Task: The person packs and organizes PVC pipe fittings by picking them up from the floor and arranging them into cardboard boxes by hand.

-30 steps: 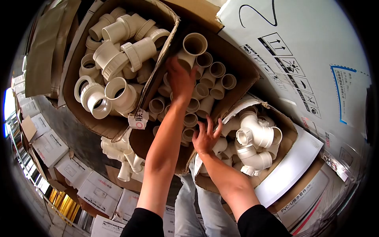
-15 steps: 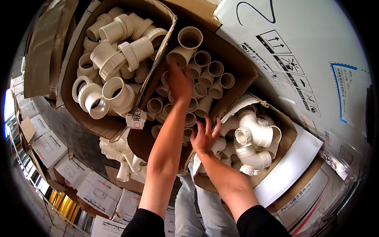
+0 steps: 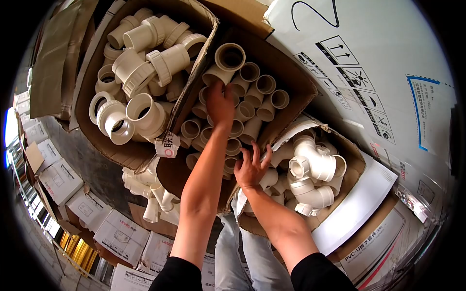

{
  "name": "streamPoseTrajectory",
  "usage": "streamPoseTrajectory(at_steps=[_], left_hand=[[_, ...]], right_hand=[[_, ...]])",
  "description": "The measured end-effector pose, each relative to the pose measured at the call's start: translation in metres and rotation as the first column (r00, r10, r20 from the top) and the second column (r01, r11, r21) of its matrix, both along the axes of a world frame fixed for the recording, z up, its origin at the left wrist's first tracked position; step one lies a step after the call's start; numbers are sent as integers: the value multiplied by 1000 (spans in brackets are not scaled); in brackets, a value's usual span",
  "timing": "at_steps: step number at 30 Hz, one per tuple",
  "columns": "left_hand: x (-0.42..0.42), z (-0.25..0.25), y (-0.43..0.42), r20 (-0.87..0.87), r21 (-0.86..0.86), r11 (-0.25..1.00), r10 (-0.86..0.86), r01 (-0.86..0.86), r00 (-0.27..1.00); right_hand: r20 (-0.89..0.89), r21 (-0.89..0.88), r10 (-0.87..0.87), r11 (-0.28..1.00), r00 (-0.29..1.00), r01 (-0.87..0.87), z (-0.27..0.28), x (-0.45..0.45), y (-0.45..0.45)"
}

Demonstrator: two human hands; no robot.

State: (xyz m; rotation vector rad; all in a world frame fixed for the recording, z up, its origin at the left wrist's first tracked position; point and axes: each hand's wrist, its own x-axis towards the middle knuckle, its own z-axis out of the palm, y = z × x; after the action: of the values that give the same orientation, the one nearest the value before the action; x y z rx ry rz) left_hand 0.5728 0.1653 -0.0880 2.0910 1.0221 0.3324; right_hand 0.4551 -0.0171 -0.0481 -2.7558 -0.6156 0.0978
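Several white pipe fittings stand with their round openings up in the middle cardboard box. My left hand reaches into that box, its fingers at the lower end of a larger fitting that lies on top near the far side; the fingertips are partly hidden. My right hand rests with fingers spread on the edge between the middle box and the right box, holding nothing. Curved fittings fill the right box.
At the left a box holds larger fittings with threaded collars. A big white carton rises at the right. More white fittings lie below the left box, and closed cartons line the lower left.
The larger fitting and my left hand shifted up and slightly left, then the fitting came back down a little. My right hand has stayed on the box edge.
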Motion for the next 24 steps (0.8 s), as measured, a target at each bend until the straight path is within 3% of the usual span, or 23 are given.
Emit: streamPoseTrajectory(at_steps=[1, 3, 4, 6, 7, 10, 12, 13, 16, 17, 19, 20, 24], left_hand=[[-1, 0, -1, 0, 1, 1000, 1, -1, 1000], [-3, 3, -8, 19, -264, 952, 166, -155, 986], [-7, 7, -12, 19, -264, 952, 167, -156, 986], [-22, 16, -21, 178, -456, 859, 343, -232, 922], [-35, 13, -23, 178, -456, 859, 342, -231, 923], [-71, 5, -17, 297, -437, 897, 221, -73, 929], [-87, 9, -11, 273, -186, 982, 71, -20, 959], [-92, 7, -5, 270, -184, 983, 68, -18, 960], [-91, 15, 4, 244, 30, 972, -233, 233, 941], [-89, 20, 5, 238, 25, 972, -231, 232, 943], [-73, 35, 9, -117, -71, 928, -373, 367, 920], [-68, 20, 10, -106, 44, 904, -418, 424, 902], [-47, 12, -4, -100, 28, 881, -468, 473, 878]], right_hand=[[1, -1, 1, 1000, 1000, -1, 0, 0, 0], [2, -2, 3, 1000, 1000, -3, 0, 1, -1], [-4, -3, 3, 1000, 1000, -3, 1, 1, -1], [-15, -4, 3, 1000, 1000, -3, 2, 0, 0], [-4, 21, -11, 1000, 1000, 11, 3, 1, 1], [-4, 50, -41, 998, 999, 41, 2, 5, 3], [-28, 59, -53, 997, 998, 54, 1, 0, 3], [-27, 43, -47, 998, 999, 49, -2, -1, 2], [-7, 20, -29, 999, 1000, 30, -4, 4, 0], [3, 17, -18, 1000, 1000, 18, -2, 2, 0], [18, 15, -17, 1000, 1000, 17, -6, -1, -1], [45, 11, -17, 1000, 999, 17, -8, -2, -2], [40, 1, 3, 1000, 999, -3, 0, 1, 0]])
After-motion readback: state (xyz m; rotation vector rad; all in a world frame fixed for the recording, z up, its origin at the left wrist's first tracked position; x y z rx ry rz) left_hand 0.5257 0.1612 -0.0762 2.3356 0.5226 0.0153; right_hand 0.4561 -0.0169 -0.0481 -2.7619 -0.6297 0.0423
